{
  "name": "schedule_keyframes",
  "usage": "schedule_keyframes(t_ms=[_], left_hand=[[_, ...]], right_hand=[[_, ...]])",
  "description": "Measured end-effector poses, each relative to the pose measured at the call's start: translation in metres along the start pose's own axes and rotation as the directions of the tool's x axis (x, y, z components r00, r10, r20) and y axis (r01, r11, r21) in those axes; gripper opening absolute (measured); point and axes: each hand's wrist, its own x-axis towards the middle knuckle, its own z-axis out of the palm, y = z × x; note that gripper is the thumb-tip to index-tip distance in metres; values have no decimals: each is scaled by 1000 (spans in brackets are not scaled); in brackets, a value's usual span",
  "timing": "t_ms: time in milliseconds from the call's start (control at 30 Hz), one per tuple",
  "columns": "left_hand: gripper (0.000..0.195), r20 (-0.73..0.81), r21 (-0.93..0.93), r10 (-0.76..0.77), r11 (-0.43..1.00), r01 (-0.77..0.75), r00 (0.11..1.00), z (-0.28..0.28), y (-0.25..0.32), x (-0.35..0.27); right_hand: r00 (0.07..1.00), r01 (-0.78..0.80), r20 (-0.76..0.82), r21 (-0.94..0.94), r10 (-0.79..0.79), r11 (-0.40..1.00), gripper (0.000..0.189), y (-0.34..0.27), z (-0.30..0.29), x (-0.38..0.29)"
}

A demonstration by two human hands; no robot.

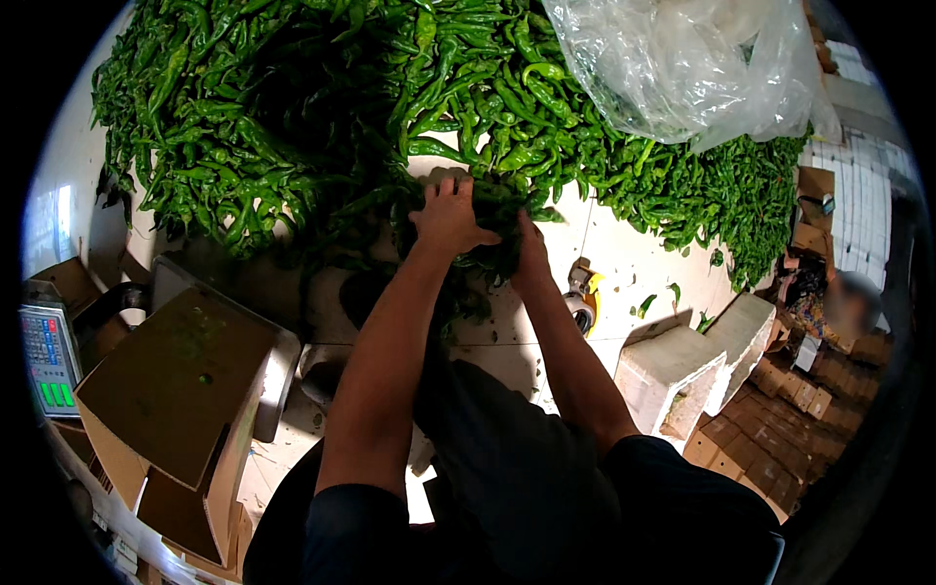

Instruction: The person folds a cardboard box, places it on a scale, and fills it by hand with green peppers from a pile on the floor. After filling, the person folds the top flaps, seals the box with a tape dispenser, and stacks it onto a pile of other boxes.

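A wide heap of long green peppers spreads over the light tiled floor in front of me. My left hand lies palm down with fingers spread over a small dark bunch of peppers at the heap's near edge. At the right side of that same bunch is my right hand, thumb upward, its fingers mostly hidden. The peppers between my hands are in shadow, so whether either hand grips them is unclear. More peppers hang or lie below my wrists, near my knees.
An open cardboard box stands on a scale at left, beside its keypad display. A yellow tape roll or dispenser lies right of my hands. White foam boxes stand further right. Clear plastic covers peppers. Another person is far right.
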Motion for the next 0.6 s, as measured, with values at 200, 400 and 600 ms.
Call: schedule_keyframes(t_ms=[200,400,600], left_hand=[[114,-86,-406,139,899,-162,986,22,-25,13],[102,-156,-525,271,792,-312,950,28,-25,5],[93,-145,-695,413,604,-390,899,-3,-21,-28]], right_hand=[[971,-32,234,-36,40,999,60,1,10,-9],[969,-120,208,-67,132,990,49,-13,12,-31],[972,65,227,-15,-60,998,67,-23,29,-84]])
